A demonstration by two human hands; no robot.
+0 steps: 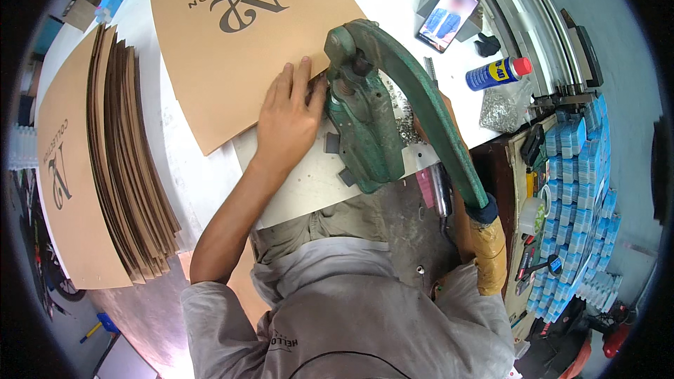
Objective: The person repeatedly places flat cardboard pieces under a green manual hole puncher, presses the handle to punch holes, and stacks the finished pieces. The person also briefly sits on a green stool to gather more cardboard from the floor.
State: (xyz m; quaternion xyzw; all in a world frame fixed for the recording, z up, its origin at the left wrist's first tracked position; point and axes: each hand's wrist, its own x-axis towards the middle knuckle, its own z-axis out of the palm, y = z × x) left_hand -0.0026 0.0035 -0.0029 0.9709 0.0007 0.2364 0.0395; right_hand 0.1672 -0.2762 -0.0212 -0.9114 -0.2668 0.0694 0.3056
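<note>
My left hand [286, 121] lies flat, fingers together, on the near corner of a brown printed cardboard sheet [232, 49]. It presses that corner against the head of a green lever press [361, 123] on the white table [309, 182]. The press's long green lever [435, 126] sweeps down to the right and ends in a tape-wrapped handle [489, 253]. My right forearm [458, 221] runs up behind the lever toward a heap of small metal eyelets [404, 123]. The lever covers most of that hand.
A fanned stack of the same brown sheets [126, 168] lies at the left. At the far right are a phone [447, 17], a blue spray can [497, 73] and a bag of metal bits [500, 109]. Stacks of blue-and-white packets [579, 196] and hand tools [531, 238] fill the right side.
</note>
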